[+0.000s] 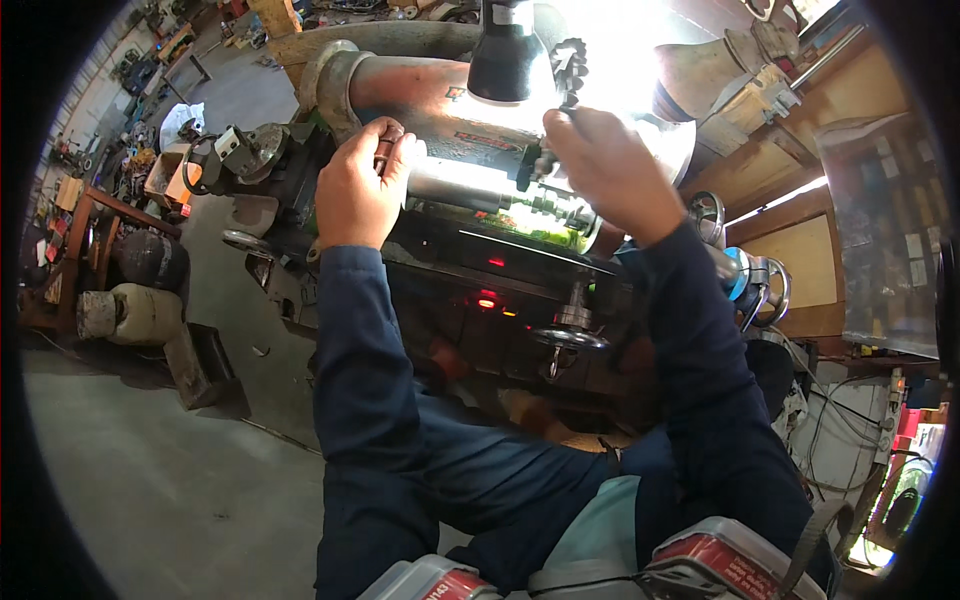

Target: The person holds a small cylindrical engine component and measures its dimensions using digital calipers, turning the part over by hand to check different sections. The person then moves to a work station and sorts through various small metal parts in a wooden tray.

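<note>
My left hand [362, 187] is closed at the left end of a bright metal cylinder [458, 184], its thumb and fingers pinched round a small brownish cylindrical part [384, 153]. To the right of the cylinder lies a stepped, shiny metal shaft section [555, 205], over a yellow-green lit surface. Above that section, my right hand [615, 165] is curled and slightly blurred. A dark knobbly metal piece [571, 70] rises beside its fingers; the fingers hide what they hold, if anything.
A black lamp [510, 55] hangs over the machine's reddish rounded housing [410, 90], with strong glare behind. Handwheels [570, 338] stick out in front and at the right [768, 292]. A beige gas cylinder [135, 313] lies at the left; wooden boards [800, 255] stand at the right.
</note>
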### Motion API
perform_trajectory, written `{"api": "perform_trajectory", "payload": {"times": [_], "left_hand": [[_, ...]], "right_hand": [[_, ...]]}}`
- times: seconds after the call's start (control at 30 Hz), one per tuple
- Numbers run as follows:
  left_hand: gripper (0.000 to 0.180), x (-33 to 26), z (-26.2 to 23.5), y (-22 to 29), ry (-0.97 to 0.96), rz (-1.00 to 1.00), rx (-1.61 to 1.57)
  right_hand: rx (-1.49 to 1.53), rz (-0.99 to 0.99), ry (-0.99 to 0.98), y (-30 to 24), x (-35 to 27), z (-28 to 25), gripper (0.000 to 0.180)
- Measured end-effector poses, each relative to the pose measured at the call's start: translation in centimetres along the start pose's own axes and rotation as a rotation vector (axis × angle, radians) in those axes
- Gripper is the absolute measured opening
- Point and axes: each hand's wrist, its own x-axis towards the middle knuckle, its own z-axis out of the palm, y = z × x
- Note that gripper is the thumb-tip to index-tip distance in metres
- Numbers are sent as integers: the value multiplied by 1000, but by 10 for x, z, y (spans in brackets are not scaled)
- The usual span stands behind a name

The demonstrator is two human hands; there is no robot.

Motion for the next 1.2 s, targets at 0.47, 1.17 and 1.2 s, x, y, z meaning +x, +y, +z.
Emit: {"api": "perform_trajectory", "payload": {"times": [0.47,1.17,1.2], "left_hand": [[18,-27,-11,-5,78,157,-13],[34,-68,-19,8,221,25,125],[34,-74,-24,20,269,-43,126]], "right_hand": [[333,753,-386,-1,5,-43,46],[-768,1241,-332,-57,-442,-238,56],[-837,1230,-388,-66,-412,-232,54]]}}
